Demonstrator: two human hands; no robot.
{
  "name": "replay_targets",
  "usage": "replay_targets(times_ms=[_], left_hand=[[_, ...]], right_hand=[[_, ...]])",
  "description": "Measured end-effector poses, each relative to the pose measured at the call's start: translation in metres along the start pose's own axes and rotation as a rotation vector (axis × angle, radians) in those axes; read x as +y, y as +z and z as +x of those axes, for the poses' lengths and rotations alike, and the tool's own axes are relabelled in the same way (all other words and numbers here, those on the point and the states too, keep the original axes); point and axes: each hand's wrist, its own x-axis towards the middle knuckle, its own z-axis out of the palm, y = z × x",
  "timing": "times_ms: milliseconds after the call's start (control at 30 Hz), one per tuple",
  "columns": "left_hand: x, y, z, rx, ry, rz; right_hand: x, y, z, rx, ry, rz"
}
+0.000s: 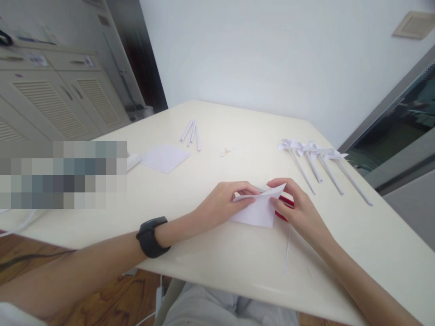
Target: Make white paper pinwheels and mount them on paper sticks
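Observation:
A white sheet of paper is held up at a tilt over the table's near part. My left hand pinches its upper left edge between thumb and fingers; a black watch is on that wrist. At the paper's right corner, my right hand grips it with thumb and fingers. Behind the paper and under my right hand lies a red-handled tool, mostly hidden, with a bit of grey metal showing. A thin white paper strip lies just below my right hand.
On the white table, several paper pinwheels on sticks lie at right. Further back are several rolled paper sticks, a stack of paper squares and small pale bits. A white wall stands behind.

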Motion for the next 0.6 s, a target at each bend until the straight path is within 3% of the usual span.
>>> replay_targets(times_ms=[167, 367, 600], left_hand=[[0.0042, 0.0023, -0.0014, 0.021, -0.042, -0.031], [0.0026, 0.0052, -0.0019, 0.011, -0.163, -0.092], [0.0080, 0.0001, 0.0022, 0.035, -0.219, -0.187]], right_hand=[[-0.0078, 0.0032, -0.0033, 0.002, -0.024, 0.084], [-0.0069, 0.0020, -0.0052, -0.071, 0.182, 0.334], [-0.0111, 0.0042, -0.0057, -0.215, 0.141, 0.279]])
